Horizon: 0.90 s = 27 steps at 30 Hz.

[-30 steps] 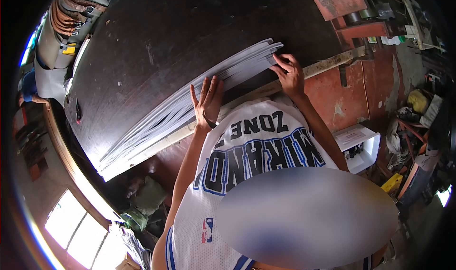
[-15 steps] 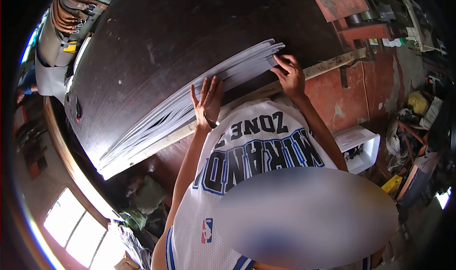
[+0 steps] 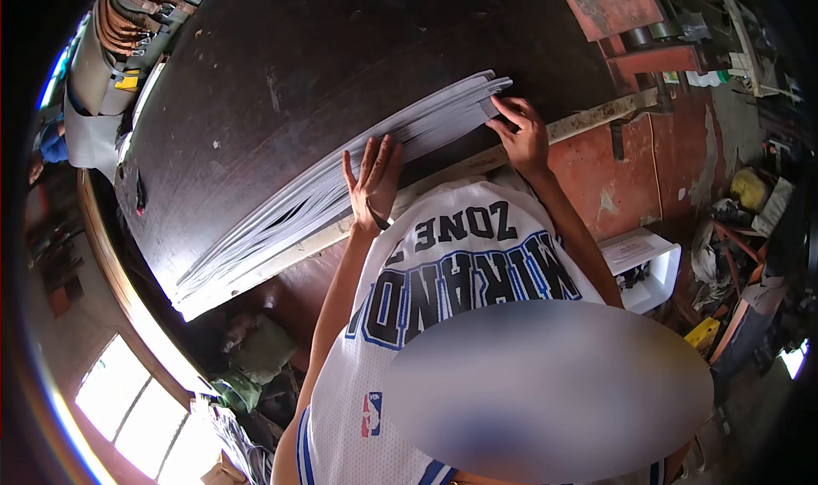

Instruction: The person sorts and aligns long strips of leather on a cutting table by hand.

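A bundle of long, thin pale grey strips lies along the near edge of the dark worktable, fanned slightly apart in the middle. My left hand rests on the strips about halfway along, its fingers stretched out and spread. At the right end of the bundle, my right hand pinches the end of a grey strip between thumb and fingers. How many strips are in that pinch cannot be made out.
Brown belts with buckles hang at the upper left. A small dark and red tool lies at the table's left side. Red metal equipment stands at the upper right, with a white container lower down. Part of another person shows far left.
Both hands and the strips stay almost exactly in place. The other person at the far left has shifted slightly.
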Motion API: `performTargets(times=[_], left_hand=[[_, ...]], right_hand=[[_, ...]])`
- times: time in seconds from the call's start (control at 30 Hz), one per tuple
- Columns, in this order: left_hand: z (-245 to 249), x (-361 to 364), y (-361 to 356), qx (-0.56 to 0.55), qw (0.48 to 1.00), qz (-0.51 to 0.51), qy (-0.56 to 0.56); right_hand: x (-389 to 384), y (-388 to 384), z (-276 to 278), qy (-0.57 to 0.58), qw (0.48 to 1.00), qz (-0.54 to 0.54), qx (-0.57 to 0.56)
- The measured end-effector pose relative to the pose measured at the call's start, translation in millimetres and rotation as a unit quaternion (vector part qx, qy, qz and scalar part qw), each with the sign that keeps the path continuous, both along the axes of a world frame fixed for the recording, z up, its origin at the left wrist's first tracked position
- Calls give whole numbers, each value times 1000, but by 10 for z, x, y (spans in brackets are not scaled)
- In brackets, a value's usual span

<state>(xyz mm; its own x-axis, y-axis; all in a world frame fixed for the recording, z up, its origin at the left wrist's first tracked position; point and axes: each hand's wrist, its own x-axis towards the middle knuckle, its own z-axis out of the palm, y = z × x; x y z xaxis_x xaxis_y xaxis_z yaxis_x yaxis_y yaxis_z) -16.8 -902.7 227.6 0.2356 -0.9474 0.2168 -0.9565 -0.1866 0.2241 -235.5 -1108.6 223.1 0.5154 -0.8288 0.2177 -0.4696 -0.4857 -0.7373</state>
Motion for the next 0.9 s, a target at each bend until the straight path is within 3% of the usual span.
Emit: performTargets(times=[0.3, 0.9], left_hand=[[-40, -4, -1, 7, 1000, 4, 4], [-60, 63, 29, -23, 1000, 2, -18]], right_hand=[[38, 29, -25, -29, 999, -20, 41], [60, 105, -93, -18, 1000, -18, 5]])
